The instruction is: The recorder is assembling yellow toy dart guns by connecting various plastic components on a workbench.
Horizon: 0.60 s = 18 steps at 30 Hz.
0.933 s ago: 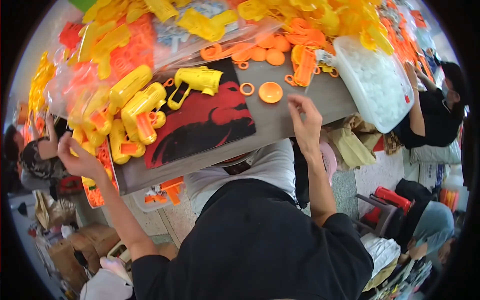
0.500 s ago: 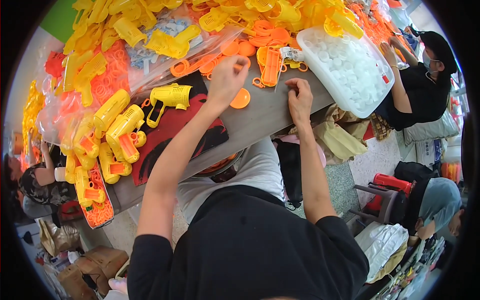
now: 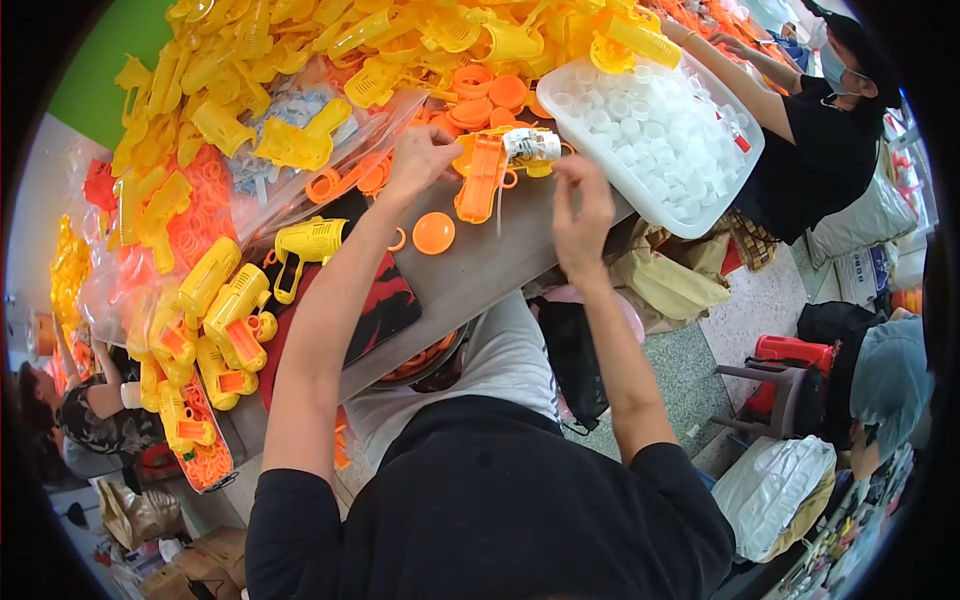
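Observation:
On the grey table between my hands is a yellow plastic shell part with an orange box-shaped piece [image 3: 482, 180] and a white cylindrical unit [image 3: 533, 144]. My left hand [image 3: 420, 160] is closed, its fingertips beside the left end of the shell; whether they grip it is hidden. Right of the white cylinder, my right hand [image 3: 583, 205] has its fingers bent and pressed together; I cannot make out anything in them. A thin pale strand hangs below the assembly. Nearer me lies a round orange disc [image 3: 434, 233], with a partly hidden orange ring by my left wrist.
Yellow shell halves [image 3: 430, 30] are heaped along the far side. A white tub [image 3: 690, 215] of translucent caps stands at the right. Assembled yellow gun-shaped bodies [image 3: 240, 300] lie left, near a yellow body [image 3: 312, 240] on a dark red mat [image 3: 385, 310]. A co-worker [image 3: 810, 130] is beyond the tub.
The whole view has shifted. My left hand has moved away from the orange disc to the shell's left end, and my right hand has come closer to the white cylinder.

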Tool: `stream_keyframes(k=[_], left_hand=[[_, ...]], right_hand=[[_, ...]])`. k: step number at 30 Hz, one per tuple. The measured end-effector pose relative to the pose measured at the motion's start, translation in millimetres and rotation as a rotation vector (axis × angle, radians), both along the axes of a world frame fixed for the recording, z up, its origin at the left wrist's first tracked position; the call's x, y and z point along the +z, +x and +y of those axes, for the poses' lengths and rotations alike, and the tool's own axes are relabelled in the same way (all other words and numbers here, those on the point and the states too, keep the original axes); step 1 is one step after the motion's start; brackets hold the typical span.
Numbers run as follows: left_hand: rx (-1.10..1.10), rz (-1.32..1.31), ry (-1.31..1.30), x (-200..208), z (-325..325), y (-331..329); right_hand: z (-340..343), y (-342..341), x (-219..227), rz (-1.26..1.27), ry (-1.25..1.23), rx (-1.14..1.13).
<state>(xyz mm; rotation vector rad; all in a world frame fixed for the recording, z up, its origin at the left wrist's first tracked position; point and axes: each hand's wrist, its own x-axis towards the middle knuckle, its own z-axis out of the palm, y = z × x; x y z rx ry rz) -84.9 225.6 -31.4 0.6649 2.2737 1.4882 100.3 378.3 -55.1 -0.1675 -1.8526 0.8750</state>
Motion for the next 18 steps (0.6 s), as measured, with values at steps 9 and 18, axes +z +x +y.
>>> stream_keyframes(k=[9,18], left_hand=[[0.177,-0.101,0.023,34.3,-147.2,50.0],[0.509,-0.162,-0.096,9.1,-291.5,126.9]], right_hand=[[138.7,-111.9,41.9,-0.677,0.558,0.065],[184.9,-133.6,36.0,-0.975,0.548,0.232]])
